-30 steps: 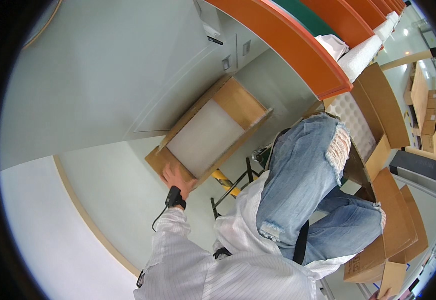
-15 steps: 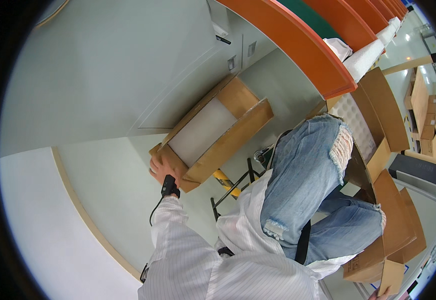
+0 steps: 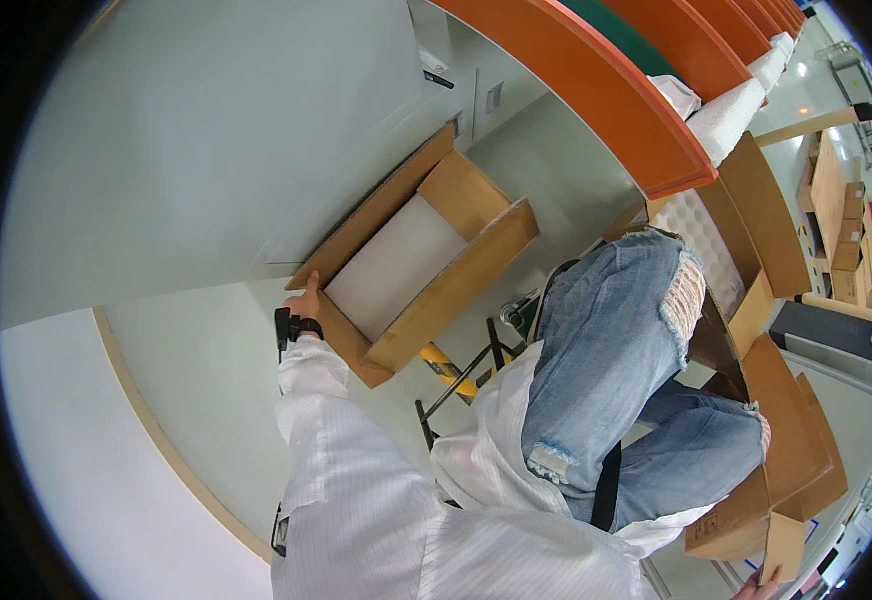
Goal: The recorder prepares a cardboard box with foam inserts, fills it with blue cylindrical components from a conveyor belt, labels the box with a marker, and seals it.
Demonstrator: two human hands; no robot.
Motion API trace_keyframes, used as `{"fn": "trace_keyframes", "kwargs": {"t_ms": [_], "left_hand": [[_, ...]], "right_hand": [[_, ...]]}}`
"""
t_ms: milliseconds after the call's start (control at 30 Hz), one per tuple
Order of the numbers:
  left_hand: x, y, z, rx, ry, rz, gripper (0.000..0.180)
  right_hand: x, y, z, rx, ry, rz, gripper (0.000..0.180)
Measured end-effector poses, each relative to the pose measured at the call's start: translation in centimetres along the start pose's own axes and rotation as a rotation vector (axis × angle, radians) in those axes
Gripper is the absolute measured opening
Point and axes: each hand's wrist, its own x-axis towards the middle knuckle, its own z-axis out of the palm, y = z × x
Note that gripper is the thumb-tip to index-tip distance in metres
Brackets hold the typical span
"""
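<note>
One hand, the left hand [image 3: 303, 300], was clamped on the near corner of the open cardboard box [image 3: 411, 268] held out over the grey floor [image 3: 206, 360], right hand [image 3: 761, 583] barely visible past a second box [image 3: 756, 520], grip unclear, so the one-handed carry could tip and drop.

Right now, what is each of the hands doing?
Left hand: gripping the near corner of the open cardboard box.
Right hand: barely in view at the lower edge; state cannot be told.

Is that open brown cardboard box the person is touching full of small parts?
No, the open brown cardboard box at the left hand shows only a flat white sheet lining its inside.
</note>
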Motion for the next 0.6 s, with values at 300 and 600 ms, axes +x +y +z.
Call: {"fn": "trace_keyframes", "kwargs": {"t_ms": [300, 600], "left_hand": [[-10.1, 0.9, 1.0, -0.492, 0.08, 0.309, 0.11], [-17.8, 0.6, -2.4, 0.02, -0.046, 0.29, 0.138]], "right_hand": [[0.5, -3.1, 1.0, -0.082, -0.021, -0.047, 0.034], [-0.5, -4.3, 2.0, 0.099, -0.009, 0.113, 0.034]]}}
